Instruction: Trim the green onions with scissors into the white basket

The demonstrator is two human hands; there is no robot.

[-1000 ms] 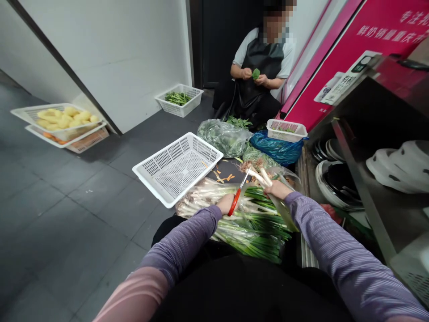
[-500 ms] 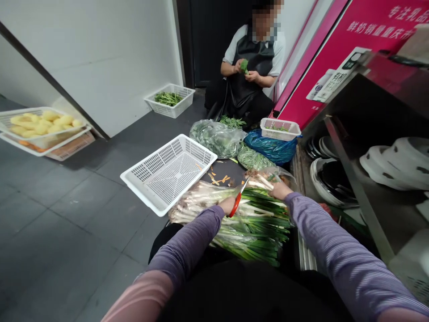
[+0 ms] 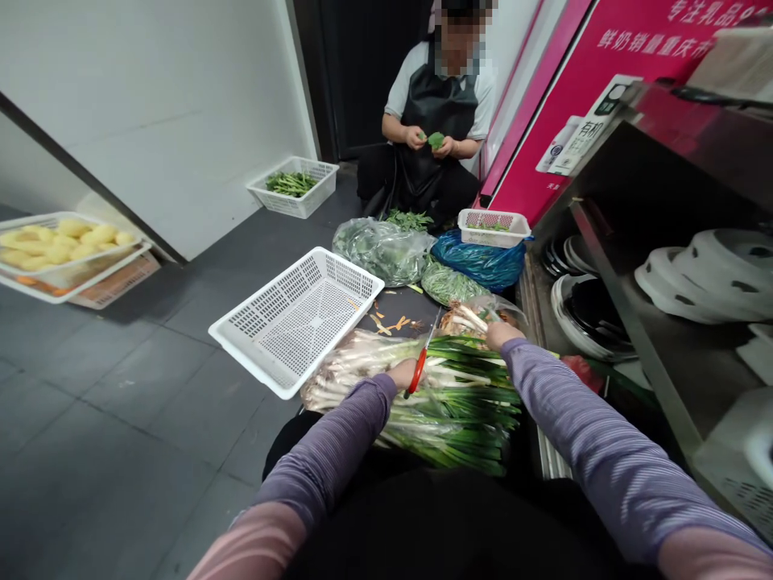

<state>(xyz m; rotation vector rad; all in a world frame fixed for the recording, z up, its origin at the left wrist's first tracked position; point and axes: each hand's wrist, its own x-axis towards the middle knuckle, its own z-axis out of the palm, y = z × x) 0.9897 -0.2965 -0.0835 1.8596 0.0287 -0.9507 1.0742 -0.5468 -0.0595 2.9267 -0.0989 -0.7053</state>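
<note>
My left hand (image 3: 404,374) is closed around the red handles of a pair of scissors (image 3: 419,370), blades pointing away from me. My right hand (image 3: 502,333) grips a few green onions (image 3: 472,316), their white stalks and brown roots pointing left and away. The scissor blades are just left of those roots. Beneath both hands lies a large pile of green onions (image 3: 465,403), partly in clear plastic, white ends left and green leaves right. Trimmed roots lie in a clear bag (image 3: 507,308) beside my right hand.
An open white basket (image 3: 290,334) stands left of the pile. Beyond are bagged greens (image 3: 383,250) and a blue bag (image 3: 483,258). A co-worker (image 3: 435,105) sits opposite, handling a green leaf. Metal shelving (image 3: 640,322) with dishes borders the right; peeled potatoes (image 3: 66,238) sit far left.
The scissor blades have swung more upright and away from the roots. My right hand still grips the stalks. The co-worker's hands have shifted on the leaf. The view has turned slightly right.
</note>
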